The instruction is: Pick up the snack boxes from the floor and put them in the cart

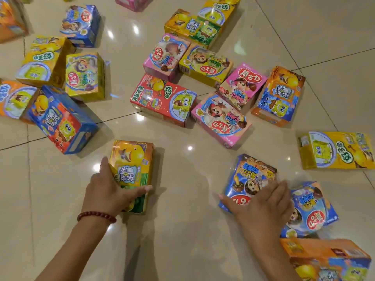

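Observation:
Several colourful snack boxes lie scattered on the glossy tiled floor. My left hand, with a red bead bracelet on its wrist, grips the near end of an orange and green box, thumb across its top and fingers down its left side. My right hand grasps the near end of a blue box, thumb on its left edge and fingers over its right side. Both boxes rest on the floor. No cart is in view.
A second blue box lies just right of my right hand, and an orange box at the bottom right corner. A yellow box sits at the right edge. A red box and pink boxes cluster beyond.

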